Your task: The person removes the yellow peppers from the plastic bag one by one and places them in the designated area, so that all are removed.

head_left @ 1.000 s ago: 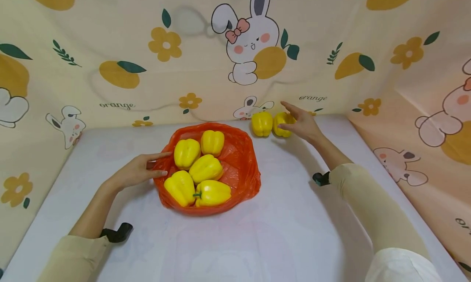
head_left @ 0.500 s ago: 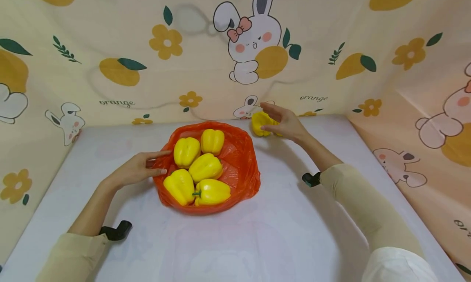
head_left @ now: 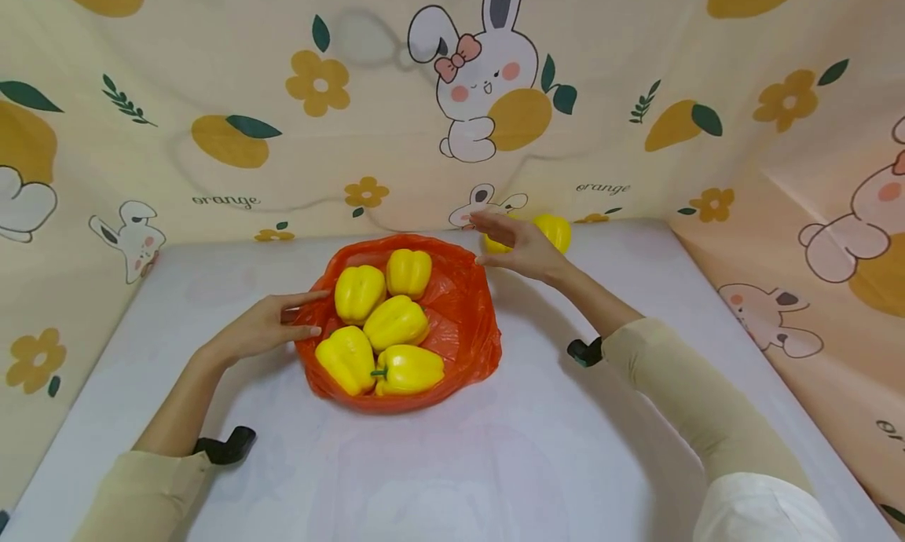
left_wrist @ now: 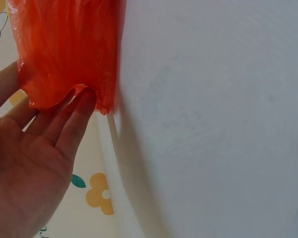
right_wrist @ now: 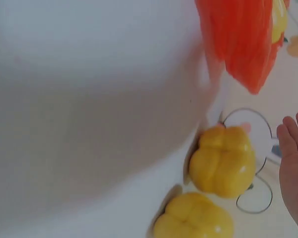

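Note:
A red plastic bag [head_left: 452,322] stands with its mouth wide, several yellow bell peppers [head_left: 396,324] inside. My left hand [head_left: 258,328] rests against the bag's left side, fingers extended and thumb tip right at the rim. From the left wrist, the fingertips of this hand [left_wrist: 44,139] partly hide behind the hanging red plastic. My right hand [head_left: 525,247] holds nothing, its fingers spread, fingertips close to the bag's right rim. Two bell peppers lie outside the bag: one [head_left: 554,232] shows beyond this hand, the other [head_left: 498,245] is mostly covered by it. Both appear in the right wrist view.
A white tabletop [head_left: 438,471] lies under everything. Behind it and along the sides rises a cloth [head_left: 608,71] printed with rabbits, fruit and flowers. The two outside peppers sit right at the table's back edge. Each wrist carries a black mount [head_left: 585,352].
My right hand has moved left from over the rightmost pepper, across the other outside pepper, to the bag's right rim. The left hand and the peppers in the bag have stayed put.

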A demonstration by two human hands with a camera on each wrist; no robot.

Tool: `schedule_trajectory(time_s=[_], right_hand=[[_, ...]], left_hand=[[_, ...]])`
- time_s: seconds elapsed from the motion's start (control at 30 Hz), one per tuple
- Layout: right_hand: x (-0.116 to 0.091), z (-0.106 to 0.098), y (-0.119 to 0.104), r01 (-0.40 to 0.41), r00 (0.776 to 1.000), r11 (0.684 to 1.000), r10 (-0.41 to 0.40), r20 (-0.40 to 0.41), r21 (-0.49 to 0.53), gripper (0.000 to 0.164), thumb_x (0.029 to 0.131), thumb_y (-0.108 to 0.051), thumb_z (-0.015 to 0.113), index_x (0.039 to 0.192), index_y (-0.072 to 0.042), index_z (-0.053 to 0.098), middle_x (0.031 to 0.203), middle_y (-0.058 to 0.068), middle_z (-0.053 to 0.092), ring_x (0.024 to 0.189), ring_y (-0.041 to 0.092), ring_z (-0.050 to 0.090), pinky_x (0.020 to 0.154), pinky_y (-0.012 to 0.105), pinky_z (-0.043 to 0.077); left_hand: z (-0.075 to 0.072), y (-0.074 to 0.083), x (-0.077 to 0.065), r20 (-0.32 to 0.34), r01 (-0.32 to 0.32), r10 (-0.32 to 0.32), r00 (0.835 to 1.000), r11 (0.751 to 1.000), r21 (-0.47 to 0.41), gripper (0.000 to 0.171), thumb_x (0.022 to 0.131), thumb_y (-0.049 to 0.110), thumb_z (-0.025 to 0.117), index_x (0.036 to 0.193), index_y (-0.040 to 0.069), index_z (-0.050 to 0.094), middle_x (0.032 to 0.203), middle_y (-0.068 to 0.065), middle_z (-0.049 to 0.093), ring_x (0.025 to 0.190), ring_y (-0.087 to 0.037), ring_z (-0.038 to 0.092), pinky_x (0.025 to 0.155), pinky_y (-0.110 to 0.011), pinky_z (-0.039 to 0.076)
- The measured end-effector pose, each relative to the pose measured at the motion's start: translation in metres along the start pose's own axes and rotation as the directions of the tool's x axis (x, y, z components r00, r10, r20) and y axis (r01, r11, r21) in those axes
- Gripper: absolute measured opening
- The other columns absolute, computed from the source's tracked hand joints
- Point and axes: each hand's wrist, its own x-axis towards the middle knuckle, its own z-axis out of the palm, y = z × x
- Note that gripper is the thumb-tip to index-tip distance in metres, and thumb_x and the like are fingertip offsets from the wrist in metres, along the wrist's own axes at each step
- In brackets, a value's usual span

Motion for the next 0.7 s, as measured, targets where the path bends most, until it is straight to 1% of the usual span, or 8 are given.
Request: schedule_trajectory(time_s=[0.1,0.2,0.3,0.37,0.43,0.53,0.6,0.7], right_hand=[[0.001,0.008,-0.001,0.008,1.000,1.000,-0.008,0.015,0.012,0.073,0.085,-0.017,0.080,0.149,-0.013,0.045,0.149,0.001,0.049,0.140,0.024,0.042,0.113,0.052,0.034],[0.003,0.015,-0.002,-0.002,0.999,1.000,0.002,0.036,0.002,0.076,0.084,-0.021,0.081,0.150,-0.012,0.044,0.152,0.003,0.046,0.140,0.021,0.042,0.113,0.045,0.035],[0.005,0.022,-0.002,-0.007,0.998,1.000,0.006,0.070,0.011,0.078,0.085,-0.022,0.081,0.151,-0.011,0.042,0.154,0.006,0.043,0.140,0.019,0.042,0.113,0.040,0.036],[0.007,0.026,-0.002,-0.002,0.996,1.000,0.000,0.085,0.017,0.077,0.085,-0.020,0.080,0.151,-0.010,0.042,0.153,0.007,0.044,0.139,0.022,0.043,0.113,0.042,0.037],[0.009,0.030,-0.002,0.004,0.995,1.000,-0.007,0.096,0.030,0.075,0.085,-0.018,0.080,0.150,-0.010,0.043,0.152,0.009,0.045,0.137,0.026,0.046,0.111,0.047,0.038],[0.013,0.036,-0.002,0.013,0.994,1.000,-0.015,0.111,0.012,0.073,0.085,-0.020,0.080,0.149,-0.013,0.045,0.149,0.010,0.048,0.134,0.030,0.048,0.109,0.053,0.039],[0.016,0.039,-0.001,0.023,0.992,1.000,-0.024,0.128,0.008,0.072,0.086,-0.020,0.080,0.148,-0.013,0.046,0.148,0.012,0.049,0.134,0.032,0.048,0.108,0.054,0.039],[0.021,0.044,0.002,0.056,0.988,0.998,-0.055,0.142,0.000,0.070,0.086,-0.018,0.079,0.147,-0.010,0.046,0.146,0.013,0.050,0.133,0.035,0.048,0.108,0.054,0.040]], left_hand=[[0.001,-0.003,0.000,-0.005,0.004,-0.004,1.000,1.000,0.008,0.066,0.094,0.031,0.069,0.152,0.012,0.042,0.149,-0.025,0.043,0.121,-0.040,0.053,0.096,-0.047,0.052],[0.002,-0.005,0.000,-0.010,0.008,-0.008,1.000,1.000,0.011,0.066,0.094,0.031,0.069,0.152,0.013,0.042,0.149,-0.024,0.043,0.122,-0.038,0.053,0.098,-0.048,0.051],[0.003,-0.006,-0.001,-0.009,0.012,-0.012,1.000,1.000,0.015,0.066,0.094,0.031,0.069,0.152,0.014,0.042,0.149,-0.023,0.043,0.121,-0.038,0.052,0.098,-0.048,0.050],[0.003,-0.005,-0.002,-0.008,0.011,-0.011,1.000,1.000,0.020,0.066,0.095,0.031,0.068,0.152,0.014,0.042,0.149,-0.023,0.043,0.121,-0.037,0.053,0.098,-0.047,0.050],[0.003,-0.005,-0.001,-0.010,0.004,-0.003,1.000,1.000,0.027,0.066,0.095,0.031,0.068,0.152,0.013,0.041,0.149,-0.024,0.043,0.120,-0.038,0.053,0.097,-0.046,0.051],[0.003,-0.003,-0.001,-0.019,0.003,-0.002,1.000,1.000,0.031,0.065,0.095,0.031,0.068,0.152,0.013,0.042,0.148,-0.024,0.044,0.119,-0.038,0.053,0.095,-0.045,0.052],[0.003,-0.001,0.000,-0.018,-0.002,0.003,1.000,0.999,0.033,0.065,0.095,0.030,0.068,0.152,0.012,0.042,0.148,-0.025,0.044,0.119,-0.038,0.053,0.095,-0.045,0.052],[0.003,0.000,0.000,-0.013,0.000,0.001,1.000,1.000,0.026,0.065,0.095,0.029,0.068,0.152,0.012,0.042,0.148,-0.025,0.044,0.119,-0.038,0.053,0.096,-0.046,0.052]])
